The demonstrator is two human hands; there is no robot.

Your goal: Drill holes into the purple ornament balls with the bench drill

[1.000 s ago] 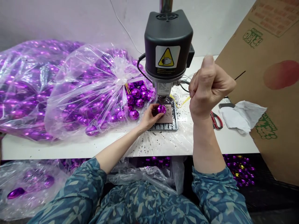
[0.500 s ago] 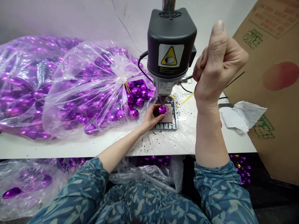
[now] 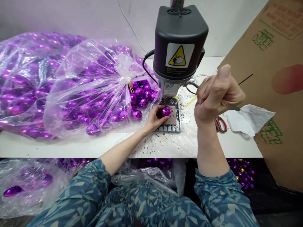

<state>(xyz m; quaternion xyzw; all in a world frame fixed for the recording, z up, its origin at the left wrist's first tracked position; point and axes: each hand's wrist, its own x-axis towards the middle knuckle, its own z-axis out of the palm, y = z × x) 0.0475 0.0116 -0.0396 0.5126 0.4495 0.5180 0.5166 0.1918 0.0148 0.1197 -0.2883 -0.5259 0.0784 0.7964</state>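
My left hand pinches a shiny purple faceted ball and holds it on the small metal base plate under the black bench drill. My right hand is closed in a fist, thumb up, around the drill's thin black feed lever to the right of the machine. A clear plastic bag full of purple balls lies open just left of the drill, with loose balls spilling toward the plate.
A second bag of purple balls lies at far left. Red-handled scissors and a crumpled white tissue sit right of the drill. A large cardboard sheet leans at right. More bagged balls lie below the table edge. Dark drilling chips litter the tabletop.
My right hand rose with the lever half a second ago and has now come back down. The left hand keeps the ball on the plate.
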